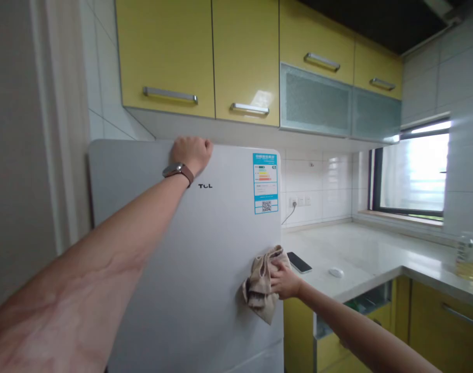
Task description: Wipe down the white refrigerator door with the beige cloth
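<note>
Beige cloth [259, 285] bunched against the white refrigerator [205, 259] near its right edge, right hand [286, 280] clutching it, left hand [191, 154] at the top edge, its grip hidden from view, phone [299, 262] on the bench [360, 246].

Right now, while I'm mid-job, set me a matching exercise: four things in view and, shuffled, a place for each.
1. left hand
2. cloth
3. blue-and-white label
4. phone

A. lying on the white counter
B. at the top edge of the fridge
C. in the right hand
D. upper right of the fridge front

Pairs: 1-B, 2-C, 3-D, 4-A.
</note>
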The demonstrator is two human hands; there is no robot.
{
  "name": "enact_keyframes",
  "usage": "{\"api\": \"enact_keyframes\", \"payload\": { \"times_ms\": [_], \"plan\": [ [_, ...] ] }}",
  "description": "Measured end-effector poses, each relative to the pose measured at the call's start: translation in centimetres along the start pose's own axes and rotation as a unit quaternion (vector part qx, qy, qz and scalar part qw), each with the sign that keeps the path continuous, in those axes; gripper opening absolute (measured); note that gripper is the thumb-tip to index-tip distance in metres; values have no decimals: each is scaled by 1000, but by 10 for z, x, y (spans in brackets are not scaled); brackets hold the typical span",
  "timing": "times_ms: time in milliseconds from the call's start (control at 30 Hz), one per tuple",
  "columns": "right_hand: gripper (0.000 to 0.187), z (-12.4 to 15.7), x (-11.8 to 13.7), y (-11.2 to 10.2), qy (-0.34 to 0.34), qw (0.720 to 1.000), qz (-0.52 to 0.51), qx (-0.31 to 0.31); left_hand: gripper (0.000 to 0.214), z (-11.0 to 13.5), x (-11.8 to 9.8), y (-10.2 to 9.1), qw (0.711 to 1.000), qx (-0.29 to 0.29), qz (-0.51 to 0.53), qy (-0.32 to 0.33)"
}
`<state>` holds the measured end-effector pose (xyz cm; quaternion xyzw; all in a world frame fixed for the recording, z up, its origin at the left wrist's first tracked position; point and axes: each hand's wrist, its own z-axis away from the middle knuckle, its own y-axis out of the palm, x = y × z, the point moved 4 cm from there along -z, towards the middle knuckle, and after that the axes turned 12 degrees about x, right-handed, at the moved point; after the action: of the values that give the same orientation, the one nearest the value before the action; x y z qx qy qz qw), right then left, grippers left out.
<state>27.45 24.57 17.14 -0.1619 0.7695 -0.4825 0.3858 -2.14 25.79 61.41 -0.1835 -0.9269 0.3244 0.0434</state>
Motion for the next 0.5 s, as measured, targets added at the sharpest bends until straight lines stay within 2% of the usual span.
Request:
{"api": "enact_keyframes", "payload": {
  "times_ms": [67,133,200,233,367,433,500],
  "plan": [
    [52,-9,-18,-39,3,1000,21,16,67,-1,1,-1,999,-28,-10,-12],
    [46,-23,-43,-90,71,996,48,0,66,-2,2,-1,999,-42,-14,-12],
    [39,-43,-69,-150,162,981,88,-55,66,-4,3,0,999,-45,-13,-6],
    [41,-54,-80,-181,198,970,109,-86,67,-4,4,0,999,-45,-13,-2],
    [66,-100,-120,-301,323,911,133,-218,65,-4,3,-1,999,-46,-21,8],
    [65,-118,-136,-347,364,886,113,-265,64,-4,3,-1,999,-47,-23,11],
    [57,-132,-148,-378,379,880,88,-273,64,-5,3,-2,999,-50,-15,10]
  ]
}}
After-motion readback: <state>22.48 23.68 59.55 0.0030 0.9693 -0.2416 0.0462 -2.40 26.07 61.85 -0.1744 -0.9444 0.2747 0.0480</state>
